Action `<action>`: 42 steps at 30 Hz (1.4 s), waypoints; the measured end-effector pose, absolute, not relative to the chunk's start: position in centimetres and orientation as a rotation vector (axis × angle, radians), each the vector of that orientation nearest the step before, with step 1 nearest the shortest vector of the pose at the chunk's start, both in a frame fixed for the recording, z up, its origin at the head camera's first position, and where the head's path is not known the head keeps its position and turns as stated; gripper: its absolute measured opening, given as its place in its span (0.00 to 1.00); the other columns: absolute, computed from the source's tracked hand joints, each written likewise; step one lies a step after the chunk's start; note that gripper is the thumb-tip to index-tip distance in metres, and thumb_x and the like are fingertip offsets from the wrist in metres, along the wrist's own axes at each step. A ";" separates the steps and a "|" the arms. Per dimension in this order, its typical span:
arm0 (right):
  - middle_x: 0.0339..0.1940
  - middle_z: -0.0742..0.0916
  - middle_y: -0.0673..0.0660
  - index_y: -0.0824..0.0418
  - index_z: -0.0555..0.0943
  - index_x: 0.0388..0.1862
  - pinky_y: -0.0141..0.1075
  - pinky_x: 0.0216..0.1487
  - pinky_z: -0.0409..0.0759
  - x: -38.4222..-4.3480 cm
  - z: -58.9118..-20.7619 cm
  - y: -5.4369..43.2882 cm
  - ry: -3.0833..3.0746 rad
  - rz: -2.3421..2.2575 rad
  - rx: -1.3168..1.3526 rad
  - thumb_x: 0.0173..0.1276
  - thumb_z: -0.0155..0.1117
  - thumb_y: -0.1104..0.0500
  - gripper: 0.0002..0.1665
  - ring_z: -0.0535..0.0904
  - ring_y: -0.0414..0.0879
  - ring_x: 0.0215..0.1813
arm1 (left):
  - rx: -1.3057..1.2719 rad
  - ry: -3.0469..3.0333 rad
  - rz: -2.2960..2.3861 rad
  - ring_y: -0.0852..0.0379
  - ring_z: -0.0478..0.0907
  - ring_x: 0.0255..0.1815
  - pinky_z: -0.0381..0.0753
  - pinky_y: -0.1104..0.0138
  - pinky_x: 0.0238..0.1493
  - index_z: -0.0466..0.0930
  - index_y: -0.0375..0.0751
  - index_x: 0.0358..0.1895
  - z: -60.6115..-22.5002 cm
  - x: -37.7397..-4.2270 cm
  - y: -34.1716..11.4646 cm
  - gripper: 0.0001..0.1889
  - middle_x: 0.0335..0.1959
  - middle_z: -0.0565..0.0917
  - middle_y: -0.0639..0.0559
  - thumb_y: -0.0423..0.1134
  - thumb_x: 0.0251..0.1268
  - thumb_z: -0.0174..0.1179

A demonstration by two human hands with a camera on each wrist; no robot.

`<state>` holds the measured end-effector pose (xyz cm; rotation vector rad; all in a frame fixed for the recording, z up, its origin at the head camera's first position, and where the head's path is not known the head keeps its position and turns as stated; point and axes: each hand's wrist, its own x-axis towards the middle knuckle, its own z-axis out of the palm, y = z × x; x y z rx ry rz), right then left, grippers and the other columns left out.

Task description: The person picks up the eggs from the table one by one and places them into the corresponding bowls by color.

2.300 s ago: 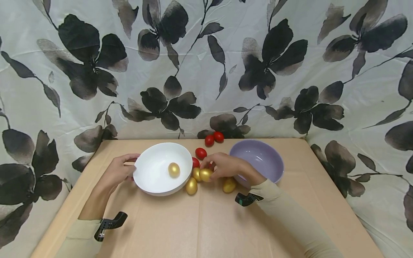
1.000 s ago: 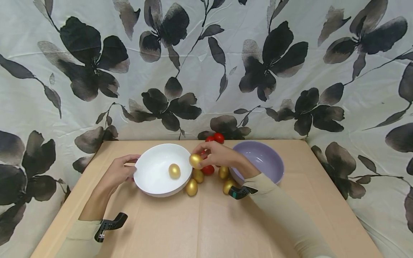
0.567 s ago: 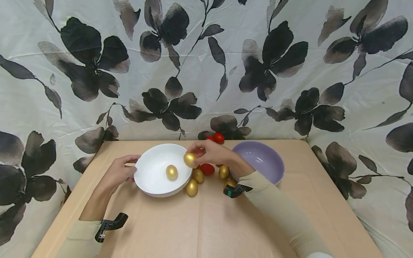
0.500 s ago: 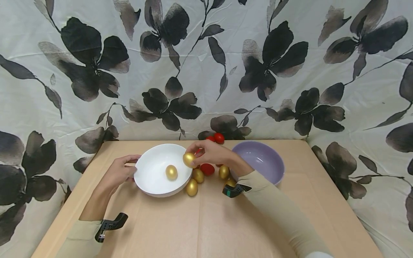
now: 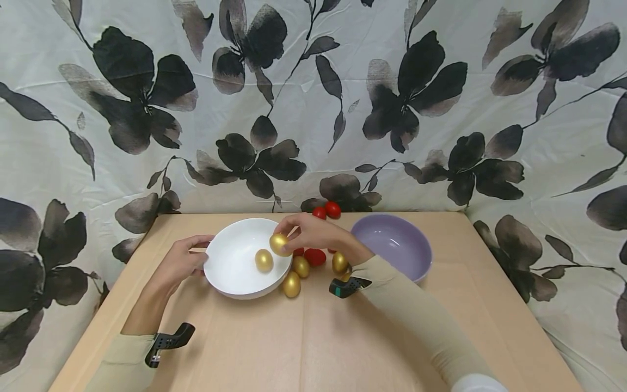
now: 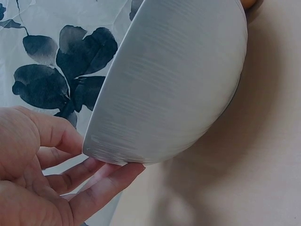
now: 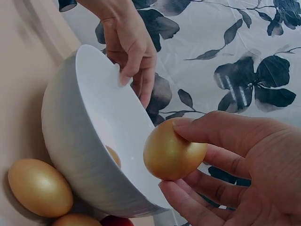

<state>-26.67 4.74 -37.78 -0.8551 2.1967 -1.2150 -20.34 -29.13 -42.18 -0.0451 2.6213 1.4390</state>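
Note:
My left hand (image 5: 180, 262) grips the left rim of a white bowl (image 5: 230, 267), thumb over the edge and fingers under the outside wall in the left wrist view. One golden egg (image 5: 264, 261) lies inside the bowl. Just above the bowl's right rim, my right hand (image 5: 315, 231) pinches a second golden egg (image 5: 280, 244) between thumb and fingertips. In the right wrist view this held egg (image 7: 173, 149) hangs over the bowl's opening, apart from the wall. Against the bowl's right side rest two more golden eggs, the nearer one (image 5: 291, 285) fully visible.
A purple bowl (image 5: 397, 245) stands to the right, partly behind my right forearm. Golden eggs (image 5: 339, 262) lie at its left side. Several red egg-shaped things, one oval (image 5: 315, 257) and others (image 5: 333, 209) near the back edge, lie between the bowls. Floral cloth (image 5: 343, 109) hangs behind the table.
My right hand has lifted a golden egg from the table between the bowls and carried it left over the white bowl's rim. The left hand stays at the bowl.

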 end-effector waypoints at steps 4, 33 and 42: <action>0.51 0.86 0.47 0.52 0.84 0.54 0.37 0.56 0.82 -26.7 -38.0 4.3 2.204 -1.198 -0.839 0.63 0.73 0.59 0.19 0.82 0.50 0.57 | -0.045 2.612 1.451 0.45 0.80 0.43 0.86 0.60 0.37 0.66 0.32 0.74 -42.2 -20.3 -29.1 0.30 0.67 0.71 0.29 0.28 0.66 0.51; 0.46 0.86 0.51 0.54 0.84 0.50 0.30 0.48 0.82 -27.0 -38.6 0.6 2.359 -0.847 -0.905 0.64 0.73 0.59 0.16 0.80 0.45 0.51 | -0.053 2.619 1.439 0.46 0.79 0.43 0.86 0.59 0.37 0.66 0.33 0.74 -42.3 -20.4 -29.3 0.30 0.67 0.71 0.30 0.28 0.66 0.52; 0.46 0.86 0.52 0.55 0.83 0.49 0.29 0.47 0.81 -27.1 -39.2 -0.4 2.378 -0.771 -0.923 0.63 0.74 0.60 0.16 0.80 0.45 0.49 | -0.042 2.648 1.422 0.43 0.80 0.45 0.86 0.60 0.36 0.67 0.32 0.73 -42.3 -20.5 -29.3 0.31 0.66 0.72 0.29 0.27 0.64 0.51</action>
